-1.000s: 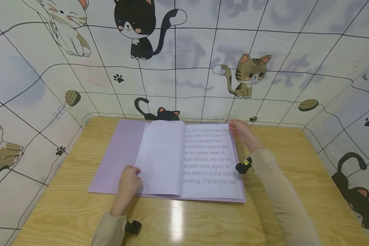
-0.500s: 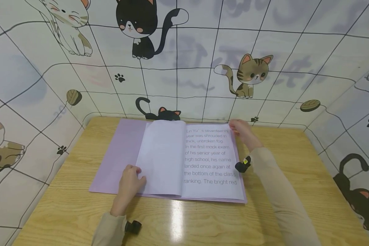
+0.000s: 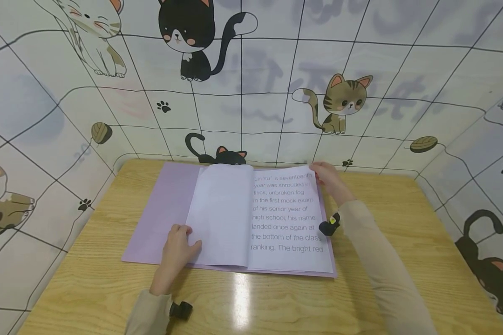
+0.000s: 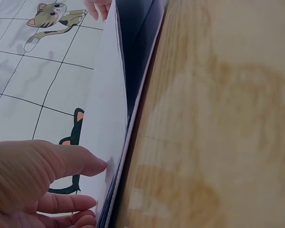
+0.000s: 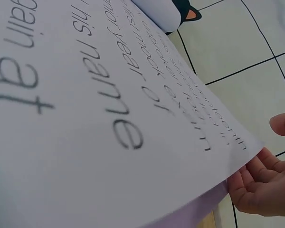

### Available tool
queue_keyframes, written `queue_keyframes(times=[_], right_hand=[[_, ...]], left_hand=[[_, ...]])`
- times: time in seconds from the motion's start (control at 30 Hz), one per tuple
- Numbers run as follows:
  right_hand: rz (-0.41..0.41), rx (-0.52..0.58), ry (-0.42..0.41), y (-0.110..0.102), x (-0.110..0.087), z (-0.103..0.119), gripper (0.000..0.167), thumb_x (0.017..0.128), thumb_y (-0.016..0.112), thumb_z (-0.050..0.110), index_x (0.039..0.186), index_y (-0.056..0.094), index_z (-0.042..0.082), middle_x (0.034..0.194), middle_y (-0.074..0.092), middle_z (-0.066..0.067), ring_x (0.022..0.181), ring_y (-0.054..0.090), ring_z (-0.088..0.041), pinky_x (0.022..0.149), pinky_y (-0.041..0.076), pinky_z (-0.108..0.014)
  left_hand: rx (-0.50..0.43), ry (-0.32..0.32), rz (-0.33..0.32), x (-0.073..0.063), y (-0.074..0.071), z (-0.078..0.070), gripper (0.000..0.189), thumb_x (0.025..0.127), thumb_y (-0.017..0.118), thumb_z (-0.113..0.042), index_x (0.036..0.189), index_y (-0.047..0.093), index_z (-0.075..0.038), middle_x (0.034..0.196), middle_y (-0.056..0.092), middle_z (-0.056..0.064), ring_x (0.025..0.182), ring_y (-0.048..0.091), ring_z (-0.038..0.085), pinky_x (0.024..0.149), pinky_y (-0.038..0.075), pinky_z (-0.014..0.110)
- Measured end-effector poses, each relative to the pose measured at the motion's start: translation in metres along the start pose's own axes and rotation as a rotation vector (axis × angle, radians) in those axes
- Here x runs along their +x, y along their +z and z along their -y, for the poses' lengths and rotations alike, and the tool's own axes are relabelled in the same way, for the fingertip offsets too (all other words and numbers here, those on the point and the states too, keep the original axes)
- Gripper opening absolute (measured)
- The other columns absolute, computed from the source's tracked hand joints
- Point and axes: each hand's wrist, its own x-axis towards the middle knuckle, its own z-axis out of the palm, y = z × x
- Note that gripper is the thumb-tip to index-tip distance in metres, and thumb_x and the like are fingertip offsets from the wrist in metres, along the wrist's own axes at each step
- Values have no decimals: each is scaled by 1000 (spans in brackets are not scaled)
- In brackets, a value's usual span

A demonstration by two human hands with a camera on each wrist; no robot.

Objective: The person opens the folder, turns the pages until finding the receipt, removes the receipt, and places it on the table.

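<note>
An open booklet with a purple cover (image 3: 152,218) lies on the table. Its left page (image 3: 220,216) is blank; the right page (image 3: 285,260) carries large printed text. My left hand (image 3: 178,249) rests on the blank page's lower left edge, thumb and fingers spread apart in the left wrist view. At the top right corner of the printed page is my right hand (image 3: 329,179). In the right wrist view its fingers (image 5: 256,187) are beneath the raised page corner, and the thumb (image 5: 282,124) stands away from the paper. Purple cover shows below the lifted page edge.
The wooden table (image 3: 218,307) extends around the booklet. Behind it and at both sides stand walls with a printed cat and grid pattern (image 3: 260,93). Small black devices (image 3: 181,310) sit at both wrists.
The printed page's top right corner has risen slightly with my right hand, which has shifted a little left. My left thumb has moved outward from its fingers.
</note>
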Motion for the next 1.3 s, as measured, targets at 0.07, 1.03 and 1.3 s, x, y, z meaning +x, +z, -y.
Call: queue_keyframes(times=[0.07,1.03,1.3], right_hand=[[7,2,-9,0,-2,0,52,96,47,23,144,33,5,133,42,-13,109,41,-22,95,36,-33],[349,71,-126,8,-57,-2,51,96,48,20,141,35,-1,107,64,-7,85,64,-13,78,50,-27],[389,54,-148,13,-62,-2,48,96,48,20,139,40,2,111,63,-12,86,65,-18,78,50,-31]], left_hand=[[1,2,2,0,0,0,39,75,71,-12,102,58,14,101,52,26,91,53,37,76,50,48],[-44,-17,-1,0,4,4,47,74,72,-10,109,55,17,107,48,29,102,50,42,85,46,52],[-57,-11,-8,0,4,6,47,74,73,-10,109,55,17,108,48,28,103,49,42,87,45,52]])
